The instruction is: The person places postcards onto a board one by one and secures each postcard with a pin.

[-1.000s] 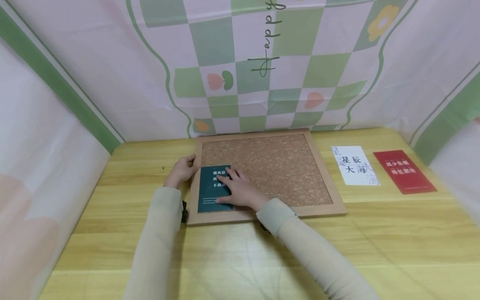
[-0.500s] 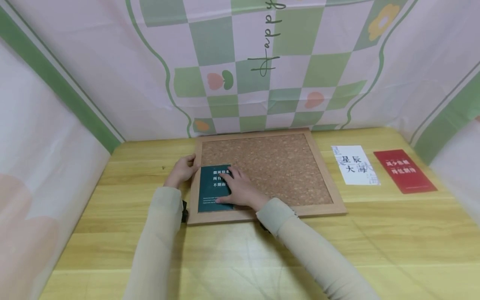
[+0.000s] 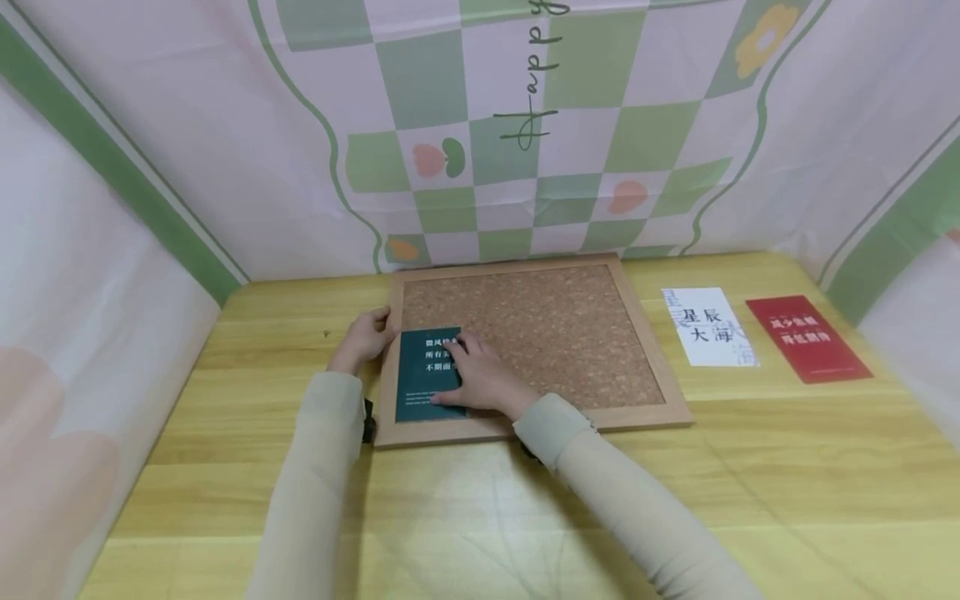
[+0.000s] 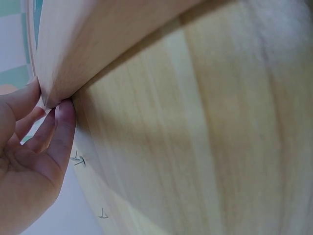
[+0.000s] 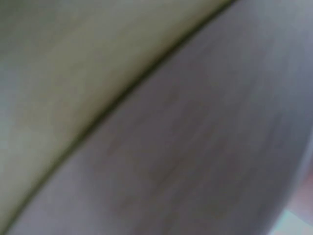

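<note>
A wood-framed cork board (image 3: 555, 333) lies on the table against the back cloth. On its left end is a dark green card (image 3: 423, 387) with white characters, upright to the view. My left hand (image 3: 363, 340) grips the left side of the frame; in the left wrist view the thumb (image 4: 27, 95) lies on one face and the fingertips reach to its underside. My right hand (image 3: 483, 375) rests over the card's right edge, thumb low on the card and the other fingers near its upper right corner. The right wrist view is a blur of the frame and table.
To the right of the board lie a white card (image 3: 710, 327) with black characters and a red card (image 3: 808, 339). Small metal thumbtacks (image 4: 79, 158) sit on the table beyond the left hand. A checked cloth (image 3: 510, 158) hangs behind the table.
My right fingers have drawn slightly to the right across the green card, uncovering more of its characters. The left hand keeps its grip, and the board stays in place.
</note>
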Demonstrator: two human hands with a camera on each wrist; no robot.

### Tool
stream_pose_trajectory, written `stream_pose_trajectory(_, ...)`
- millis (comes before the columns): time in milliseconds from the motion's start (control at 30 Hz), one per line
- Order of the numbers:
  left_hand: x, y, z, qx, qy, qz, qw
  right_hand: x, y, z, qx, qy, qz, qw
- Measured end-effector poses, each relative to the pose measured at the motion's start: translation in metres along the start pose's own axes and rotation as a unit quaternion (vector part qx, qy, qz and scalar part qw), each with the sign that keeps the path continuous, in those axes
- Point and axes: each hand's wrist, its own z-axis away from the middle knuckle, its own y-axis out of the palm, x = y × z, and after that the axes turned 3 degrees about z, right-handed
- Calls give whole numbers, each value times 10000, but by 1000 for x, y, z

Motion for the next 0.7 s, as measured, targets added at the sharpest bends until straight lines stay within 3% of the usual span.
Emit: stream_pose_trajectory(700, 0, 0, 1, 1, 42, -82, 10000, -2, 1, 0, 183, -66, 348, 9992)
